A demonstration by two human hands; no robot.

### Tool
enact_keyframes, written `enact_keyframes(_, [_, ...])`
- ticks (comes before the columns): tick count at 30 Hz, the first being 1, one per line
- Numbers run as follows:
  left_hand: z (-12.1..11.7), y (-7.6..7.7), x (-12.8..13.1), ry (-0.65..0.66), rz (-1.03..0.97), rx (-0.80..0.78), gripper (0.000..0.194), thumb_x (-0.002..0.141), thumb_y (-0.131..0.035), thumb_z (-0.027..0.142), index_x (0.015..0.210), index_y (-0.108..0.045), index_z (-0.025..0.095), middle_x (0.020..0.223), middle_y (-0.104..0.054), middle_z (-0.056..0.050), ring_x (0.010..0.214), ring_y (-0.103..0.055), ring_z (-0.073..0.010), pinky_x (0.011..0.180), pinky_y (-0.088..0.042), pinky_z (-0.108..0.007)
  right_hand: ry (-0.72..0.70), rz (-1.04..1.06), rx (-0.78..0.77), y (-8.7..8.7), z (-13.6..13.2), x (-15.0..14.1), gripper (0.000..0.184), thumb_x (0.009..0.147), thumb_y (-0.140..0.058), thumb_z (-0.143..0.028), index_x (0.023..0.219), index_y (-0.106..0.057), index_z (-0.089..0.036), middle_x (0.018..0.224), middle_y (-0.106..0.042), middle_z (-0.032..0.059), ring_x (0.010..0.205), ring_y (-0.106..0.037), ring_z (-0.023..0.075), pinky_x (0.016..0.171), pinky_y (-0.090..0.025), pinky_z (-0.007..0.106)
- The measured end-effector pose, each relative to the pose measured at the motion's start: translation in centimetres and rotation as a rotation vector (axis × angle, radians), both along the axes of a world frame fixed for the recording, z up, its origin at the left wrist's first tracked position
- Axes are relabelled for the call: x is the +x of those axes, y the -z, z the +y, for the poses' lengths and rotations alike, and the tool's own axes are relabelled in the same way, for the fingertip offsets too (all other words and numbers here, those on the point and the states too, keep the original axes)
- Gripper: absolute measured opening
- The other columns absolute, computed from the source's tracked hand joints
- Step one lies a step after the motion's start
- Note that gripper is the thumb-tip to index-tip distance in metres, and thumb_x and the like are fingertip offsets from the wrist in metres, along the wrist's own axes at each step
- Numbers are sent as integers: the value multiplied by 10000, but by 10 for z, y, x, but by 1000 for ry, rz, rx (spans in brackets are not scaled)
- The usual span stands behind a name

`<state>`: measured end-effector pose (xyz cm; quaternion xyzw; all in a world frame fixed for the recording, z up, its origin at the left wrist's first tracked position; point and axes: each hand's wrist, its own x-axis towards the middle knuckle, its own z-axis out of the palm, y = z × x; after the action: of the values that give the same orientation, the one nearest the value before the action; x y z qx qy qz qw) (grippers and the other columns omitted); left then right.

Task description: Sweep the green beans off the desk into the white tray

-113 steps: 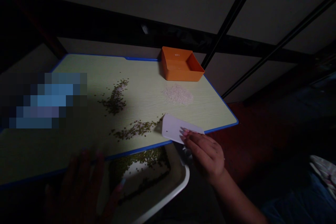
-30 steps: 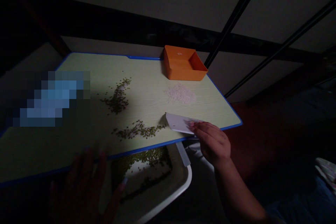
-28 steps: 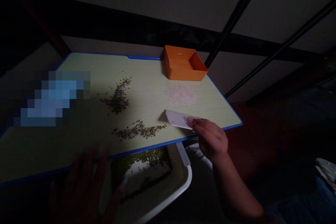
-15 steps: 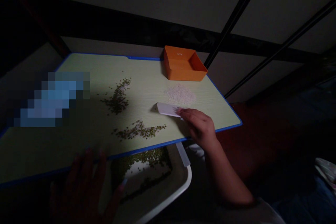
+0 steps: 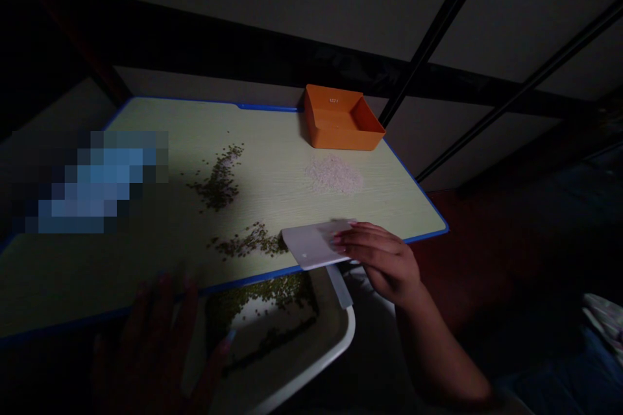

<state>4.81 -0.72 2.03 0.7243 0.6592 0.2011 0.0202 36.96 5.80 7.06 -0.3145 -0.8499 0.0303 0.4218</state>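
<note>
My right hand (image 5: 384, 259) grips a thin white flat plate, like a scraper (image 5: 314, 243), tilted at the near edge of the table. Its left end covers part of the nearer pile of small green beans or seeds (image 5: 248, 242); whether it touches them I cannot tell. A second green pile (image 5: 219, 181) lies farther back, with paler bits among it. To the right is a patch of whitish grains (image 5: 335, 174). In deep shade at lower left, my left hand (image 5: 156, 343) has its fingers spread beside the near edge and appears to hold nothing.
Below the table's blue near edge (image 5: 243, 281) stands a white tub (image 5: 351, 331) with green beans or seeds (image 5: 267, 290) inside. An orange open box (image 5: 345, 139) sits at the far right corner. A blurred-out bluish patch hides the table's left part. Behind rises a panelled wall.
My right hand has brought the white plate toward me, from beside the whitish grains to the right end of the nearer green pile. The left hand stays put.
</note>
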Motion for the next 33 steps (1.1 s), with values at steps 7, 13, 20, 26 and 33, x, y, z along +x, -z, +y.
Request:
enact_keyframes(7, [-1,-2,1,-3,-9,-30,718,899,-369,433,1536,-38,417,1724,-81,-1,1588,-86,-280,1242,-114,-678,55,62,80,2,-13,4,352,961,-473,-96,1245,-648,-208,1055,-789,96,1023,-752,204,912,-634,428])
enact_keyframes(13, [1,8,-6,10,27,-4,718,885,-346,475,1529,-32,440,1725,-60,35,1589,-75,-281,1234,-82,-696,550,404,129,-2,-10,5,321,885,-635,-101,1133,-720,-287,1008,-794,23,910,-760,179,785,-637,325])
enact_keyframes(20, [2,8,-4,1,9,15,723,877,-351,485,1533,-54,428,1722,-89,22,1585,-103,-301,1228,-77,-713,614,656,-361,-17,15,8,74,826,-733,-277,875,-783,-255,915,-801,24,843,-746,183,767,-611,332])
enact_keyframes(26, [0,5,-2,4,8,14,724,885,-362,461,1534,-44,426,1724,-57,47,1585,-97,-289,1239,-67,-695,543,669,-555,-12,30,14,92,804,-738,-301,856,-794,-250,907,-806,30,833,-734,183,765,-572,333])
enact_keyframes(33, [2,6,-2,-6,-5,18,715,882,-361,474,1529,-61,444,1720,-101,41,1583,-115,-288,1238,-85,-693,523,670,-621,-12,27,14,90,792,-736,-308,837,-790,-251,877,-801,24,786,-714,174,730,-550,330])
